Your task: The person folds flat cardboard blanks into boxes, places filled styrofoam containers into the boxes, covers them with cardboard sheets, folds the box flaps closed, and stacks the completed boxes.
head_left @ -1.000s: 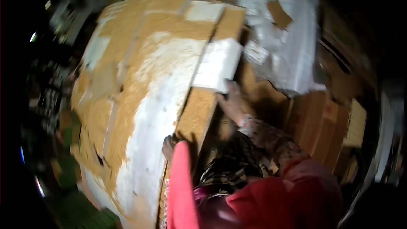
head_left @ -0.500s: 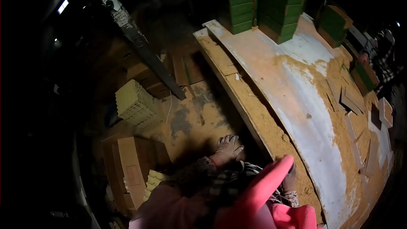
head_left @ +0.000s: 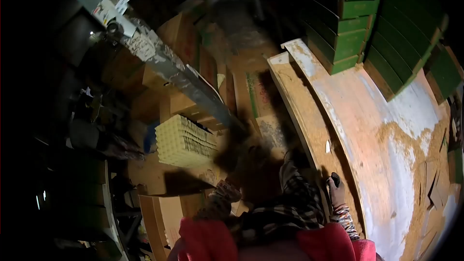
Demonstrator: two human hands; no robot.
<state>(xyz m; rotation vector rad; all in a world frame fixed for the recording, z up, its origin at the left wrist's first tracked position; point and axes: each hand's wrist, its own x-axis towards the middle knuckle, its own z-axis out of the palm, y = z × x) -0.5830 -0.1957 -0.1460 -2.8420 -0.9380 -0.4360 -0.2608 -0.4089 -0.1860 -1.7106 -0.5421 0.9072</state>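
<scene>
My right hand (head_left: 337, 194), in a patterned cuff, is at the sawdust-covered wooden ledge (head_left: 314, 137) along the table's near side. Its fingers look curled, with something dark at their tips that I cannot make out. My left hand (head_left: 233, 193) hangs low on the left, close to an open cardboard box (head_left: 170, 217). Shadow and blur hide its fingers. Beyond it, a stack of pale yellow egg trays (head_left: 180, 142) stands on the floor.
Tall stacks of green boxes (head_left: 357, 19) stand on the far part of the long table (head_left: 357, 111). Sawdust and flat brown pieces (head_left: 437, 186) lie on its right side. A grey post (head_left: 169, 67) slants down to the floor, with cardboard boxes (head_left: 179, 38) behind it.
My view has swung left and the stacks appear nearer. My left hand, earlier spread out in front, is now lower and farther left. The pink cloth no longer covers my right hand.
</scene>
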